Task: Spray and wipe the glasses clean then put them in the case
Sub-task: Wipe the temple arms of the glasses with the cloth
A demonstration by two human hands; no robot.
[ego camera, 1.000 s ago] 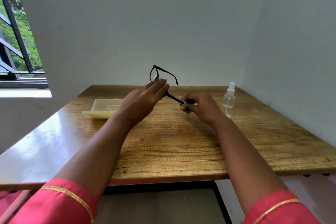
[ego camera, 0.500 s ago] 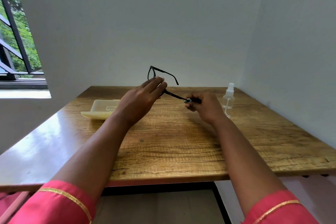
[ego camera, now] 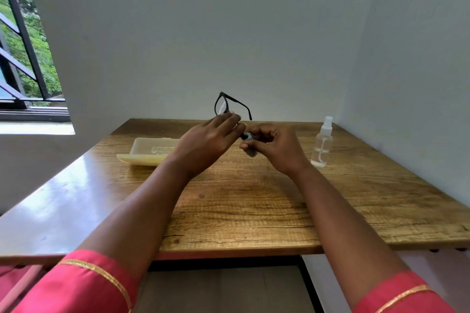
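A wooden bench [ego camera: 241,211] stands in a pale-walled corner, with a barred window at about ten o'clock. Above the middle of the bench the black-framed glasses [ego camera: 230,107] are held in the air. The left hand [ego camera: 208,142] holds the frame by the front, its fingers lying along the lens edge; the right hand [ego camera: 274,147] pinches a small grey cloth [ego camera: 248,137] round one temple arm, so both grips are closed on something. The yellow case [ego camera: 150,151] lies at about eleven o'clock of the hands, the clear spray bottle [ego camera: 322,145] stands at about three o'clock.

The glasses look light and thin, probably springy at the arms and weak at the hinges. They are best held by the frame rim or bridge, keeping fingers off the lenses, which could smear or scratch, and the arm should be wiped with gentle pressure.
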